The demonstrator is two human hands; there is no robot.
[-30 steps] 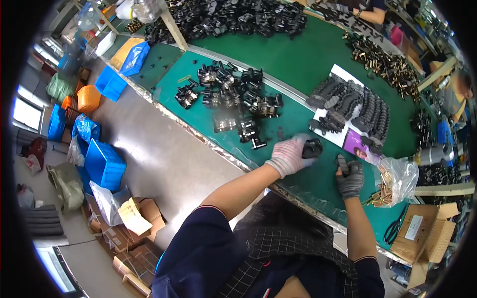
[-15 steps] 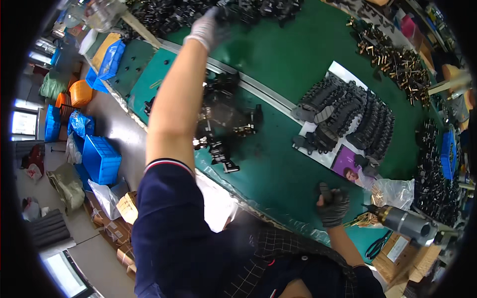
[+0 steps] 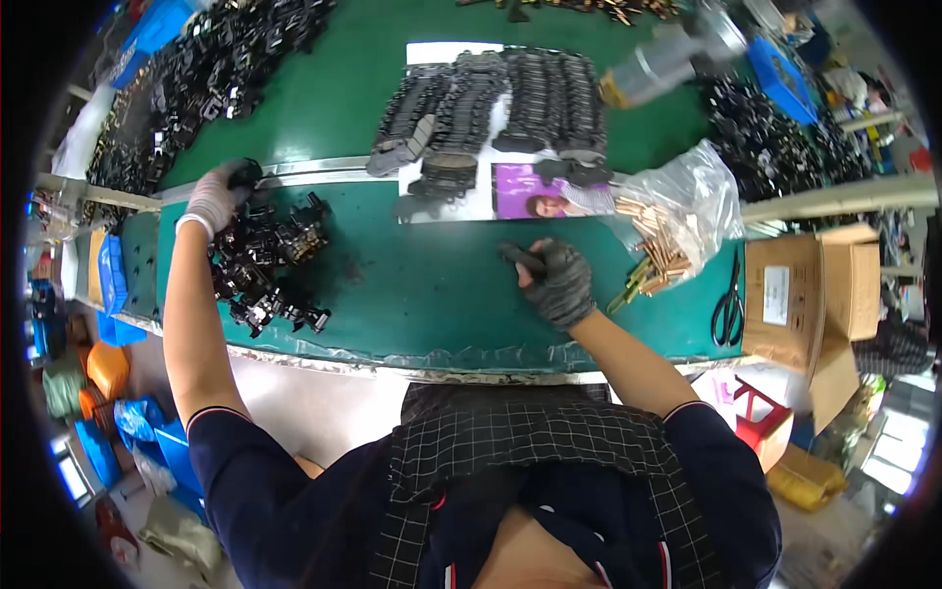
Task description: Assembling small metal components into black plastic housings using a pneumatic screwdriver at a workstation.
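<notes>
My left hand [image 3: 208, 200], in a pale glove with darkened fingers, is over the rear edge of a cluster of black metal parts [image 3: 257, 267] on the green bench. Its fingers are curled around a dark lump that I cannot make out against the glove. My right hand [image 3: 563, 287], in a grey glove, is closed above the bench, a bare fingertip showing. Between its thumb and fingers is a small dark pad-like piece [image 3: 522, 257]. Beyond it, rows of dark grey pads [image 3: 549, 103] lie on a white and purple printed sheet [image 3: 506, 202].
A clear plastic bag [image 3: 708, 196] with copper-coloured pins [image 3: 659, 239] lies right of my right hand, near black scissors [image 3: 728, 312] and a cardboard box [image 3: 780, 294]. A grey cylindrical tool [image 3: 672, 64] hangs at upper right. A metal rail [image 3: 324, 169] crosses the bench; heaps of black parts [image 3: 211, 79] lie beyond.
My left hand has come back from the far heap to the near cluster of black parts. The whole view has turned. My right hand remains closed on the dark piece.
</notes>
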